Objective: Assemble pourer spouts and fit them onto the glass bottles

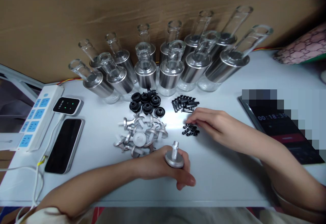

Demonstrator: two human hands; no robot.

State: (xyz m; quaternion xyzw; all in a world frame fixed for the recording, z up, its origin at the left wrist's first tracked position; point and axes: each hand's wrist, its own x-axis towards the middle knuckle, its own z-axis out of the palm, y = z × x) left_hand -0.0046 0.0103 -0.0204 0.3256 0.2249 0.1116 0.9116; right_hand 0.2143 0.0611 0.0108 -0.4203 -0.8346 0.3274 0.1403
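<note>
My left hand (pixel 175 169) is closed round a silver metal pourer cap (pixel 174 159), its short tube pointing up above the fist. My right hand (pixel 216 125) reaches over from the right, fingers drawn together at a small pile of black rings (pixel 190 130). Whatever its fingertips hold is hidden. Just behind them lie several slim black flip pieces (pixel 185 103). A heap of silver pourer caps with pale stems (pixel 139 138) spreads beyond my left forearm. Behind that heap sit several black ribbed stoppers (pixel 147 107).
Two rows of glass bottles with steel sleeves (pixel 171 74) stand along the cardboard wall. At the left are a power strip (pixel 34 115), a small black-and-white device (pixel 67 105), a phone (pixel 65 145) and cables. A tablet showing a timer (pixel 277 128) lies at the right, near a pink patterned item (pixel 303 45).
</note>
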